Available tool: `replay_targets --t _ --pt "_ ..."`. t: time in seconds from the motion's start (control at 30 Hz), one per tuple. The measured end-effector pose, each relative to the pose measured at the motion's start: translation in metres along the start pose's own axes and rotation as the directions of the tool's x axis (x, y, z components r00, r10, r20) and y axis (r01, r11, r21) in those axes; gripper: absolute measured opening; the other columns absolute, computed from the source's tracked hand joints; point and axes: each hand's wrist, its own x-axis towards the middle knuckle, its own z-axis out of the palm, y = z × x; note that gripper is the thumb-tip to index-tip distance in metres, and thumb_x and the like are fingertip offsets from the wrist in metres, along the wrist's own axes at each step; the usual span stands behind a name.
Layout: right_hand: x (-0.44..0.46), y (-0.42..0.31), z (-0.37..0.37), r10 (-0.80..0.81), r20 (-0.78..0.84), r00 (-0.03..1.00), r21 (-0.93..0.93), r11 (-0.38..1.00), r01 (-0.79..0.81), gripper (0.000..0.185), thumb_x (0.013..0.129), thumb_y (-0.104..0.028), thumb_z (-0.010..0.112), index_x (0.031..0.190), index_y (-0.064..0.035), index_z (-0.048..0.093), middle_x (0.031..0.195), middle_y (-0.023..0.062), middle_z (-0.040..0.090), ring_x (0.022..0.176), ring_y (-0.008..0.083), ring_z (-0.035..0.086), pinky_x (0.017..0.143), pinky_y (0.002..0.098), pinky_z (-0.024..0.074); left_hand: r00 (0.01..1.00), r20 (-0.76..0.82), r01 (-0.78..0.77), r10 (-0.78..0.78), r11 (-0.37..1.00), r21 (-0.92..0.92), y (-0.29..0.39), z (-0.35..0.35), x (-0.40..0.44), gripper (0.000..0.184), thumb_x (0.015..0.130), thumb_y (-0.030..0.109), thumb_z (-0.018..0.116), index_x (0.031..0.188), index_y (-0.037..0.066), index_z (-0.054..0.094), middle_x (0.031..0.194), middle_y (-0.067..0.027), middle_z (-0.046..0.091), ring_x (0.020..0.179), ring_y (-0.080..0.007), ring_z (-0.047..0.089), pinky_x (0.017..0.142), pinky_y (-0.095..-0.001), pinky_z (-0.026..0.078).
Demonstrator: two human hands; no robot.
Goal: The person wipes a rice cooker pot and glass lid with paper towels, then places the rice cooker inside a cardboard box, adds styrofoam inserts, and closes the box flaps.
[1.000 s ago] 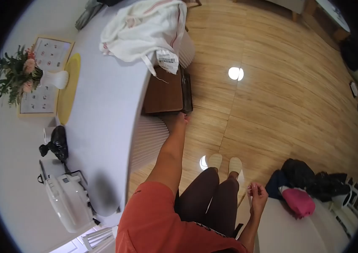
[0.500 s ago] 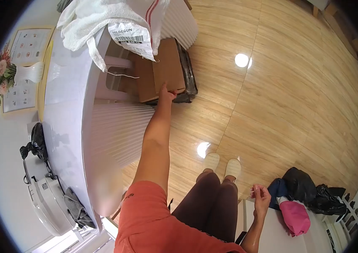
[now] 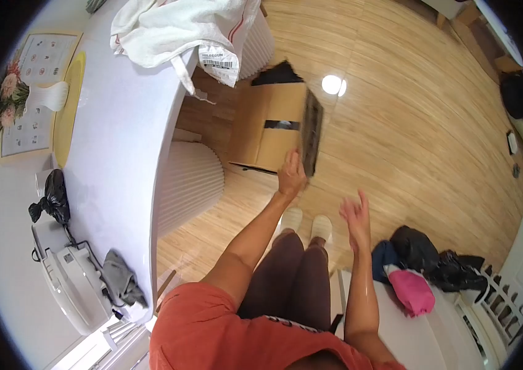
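A cardboard box point(image 3: 261, 139) with a strip of black tape on its face stands on the floor beside the white counter. Dark plastic covers its right side, and a black flap sticks out at its far end. My left hand point(image 3: 291, 174) has its fingers closed on the box's near right corner. Off to the right, my right hand point(image 3: 356, 219) hangs over the floor with fingers apart, touching nothing.
On the curved white counter point(image 3: 116, 123) lie a white cloth point(image 3: 175, 31) and a grey cloth point(image 3: 123, 280), with a white appliance point(image 3: 73, 287) beside them. A ribbed white base point(image 3: 190, 182) stands below. Black bags point(image 3: 419, 250) and a pink bag point(image 3: 411, 293) sit at lower right.
The box has come out from under the counter, towards the right and nearer to me, with my left hand at its corner. My right hand has moved forward, its fingers spreading.
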Motion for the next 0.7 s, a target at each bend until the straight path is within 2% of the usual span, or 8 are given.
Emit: replay_targets --t 0.2,0.27,0.3,0.33,0.47,0.57,0.63,0.7 --pt "-0.024 -0.135 0.054 -0.204 0.101 0.974 -0.159 0.963 0.218 0.106 0.067 -0.041 0.072 0.138 -0.0043 0.001 0.133 0.0283 0.029 0.122 0.0332 0.036 0.092 0.0364 0.0372 0.942 0.206 -0.225 0.265 0.954 -0.196 0.146 -0.068 -0.041 0.053 0.059 0.001 0.059 0.111 0.002 0.05 0.104 -0.0168 0.055 0.088 -0.0346 0.056 0.071 -0.0389 0.047" --pt "-0.06 -0.175 0.039 -0.054 -0.141 0.989 -0.496 0.868 -0.023 0.087 0.065 -0.011 0.062 0.136 -0.0026 0.012 0.117 0.0225 0.047 0.101 0.0288 0.052 0.081 0.0356 0.0443 0.905 0.289 -0.245 0.312 0.938 -0.245 0.202 -0.098 -0.037 0.054 0.056 0.002 0.06 0.109 0.003 0.051 0.105 -0.0151 0.055 0.086 -0.0327 0.057 0.069 -0.0381 0.048" --pt "-0.066 -0.17 0.02 -0.484 -0.027 0.875 -0.282 0.843 0.458 0.074 0.065 0.0 0.05 0.132 -0.0018 0.021 0.105 0.0174 0.052 0.089 0.0288 0.055 0.073 0.0352 0.0479 0.863 0.403 -0.23 0.305 0.947 -0.222 0.223 -0.11 -0.034 0.052 0.055 0.002 0.06 0.107 0.003 0.052 0.107 -0.0148 0.054 0.085 -0.0313 0.057 0.068 -0.0376 0.049" --pt "-0.112 -0.213 0.017 -0.394 -0.054 0.917 -0.169 0.909 0.381 0.065 0.066 0.004 0.044 0.129 -0.0001 0.027 0.099 0.0138 0.053 0.085 0.026 0.056 0.068 0.03 0.0485 0.831 0.436 -0.261 0.344 0.935 -0.241 0.257 -0.13 -0.029 0.05 0.057 0.004 0.061 0.106 0.004 0.052 0.109 -0.014 0.053 0.086 -0.0307 0.058 0.067 -0.0371 0.05" --pt "-0.259 -0.334 -0.036 -0.356 -0.223 0.907 -0.373 0.891 0.258 0.047 0.077 -0.007 0.052 0.122 0.0011 0.039 0.102 0.0151 0.056 0.096 0.0201 0.052 0.083 0.0312 0.0415 0.673 0.286 -0.526 0.682 0.713 -0.465 0.392 -0.252 0.01 0.05 0.065 0.028 0.069 0.105 0.005 0.05 0.117 -0.0122 0.047 0.094 -0.0313 0.056 0.069 -0.0362 0.05" --pt "-0.314 -0.382 -0.108 -0.777 0.083 0.624 -0.762 0.354 0.542 0.035 0.078 -0.007 0.058 0.112 -0.0044 0.052 0.1 0.0196 0.057 0.102 0.0232 0.052 0.087 0.0328 0.0415 0.617 0.245 -0.372 0.748 0.551 -0.747 0.44 -0.357 0.046 0.057 0.063 0.048 0.07 0.097 0.006 0.05 0.116 -0.0154 0.046 0.104 -0.0346 0.049 0.081 -0.0396 0.045" --pt "-0.381 -0.45 -0.063 -0.567 -0.135 0.812 -0.289 0.807 0.515 0.032 0.078 -0.004 0.057 0.109 -0.0078 0.056 0.102 0.0216 0.056 0.101 0.025 0.053 0.087 0.0319 0.0425 0.626 -0.078 -0.759 0.776 0.583 -0.291 0.436 -0.394 0.066 0.055 0.066 0.047 0.07 0.098 0.007 0.05 0.116 -0.0154 0.046 0.11 -0.0391 0.043 0.09 -0.0441 0.038" --pt "-0.396 -0.474 -0.057 -0.701 0.11 0.704 -0.031 0.706 0.708 0.035 0.078 -0.004 0.054 0.112 0.0013 0.049 0.098 0.0154 0.054 0.097 0.0239 0.053 0.085 0.0288 0.0421 0.773 -0.167 -0.627 0.611 0.776 -0.064 0.411 -0.424 0.084 0.053 0.067 0.049 0.068 0.094 0.006 0.055 0.116 -0.0211 0.045 0.115 -0.0426 0.035 0.093 -0.0541 0.028"
